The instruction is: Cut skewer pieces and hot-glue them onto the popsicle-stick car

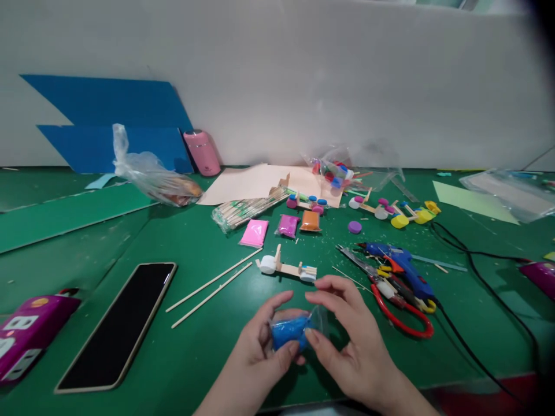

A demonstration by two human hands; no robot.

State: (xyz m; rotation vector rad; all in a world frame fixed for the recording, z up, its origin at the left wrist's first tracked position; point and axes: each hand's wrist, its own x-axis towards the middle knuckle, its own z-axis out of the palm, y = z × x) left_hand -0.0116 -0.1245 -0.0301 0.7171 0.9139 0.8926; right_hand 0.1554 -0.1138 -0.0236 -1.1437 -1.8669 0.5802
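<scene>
A clear plastic packet of blue modelling clay point(287, 331) is held between my two hands, low in the head view. My left hand point(264, 346) wraps round its left side with the thumb on top. On the right side, my right hand point(347, 335) presses its thumb on the clear end of the wrapper, with the index finger raised and curved. Just beyond my fingers sits a small wooden stick car point(288, 268) with white wheels. Pink point(254, 233), magenta point(287, 225) and orange point(310, 221) clay packets lie behind it.
Two thin sticks point(212, 283) and a phone point(117, 326) lie to the left. Red-handled scissors point(403, 312) and a blue glue gun point(399, 260) with a black cable are at right. Further back are a bundle of sticks point(247, 211), finished cars point(368, 208) and a pink bottle point(202, 152).
</scene>
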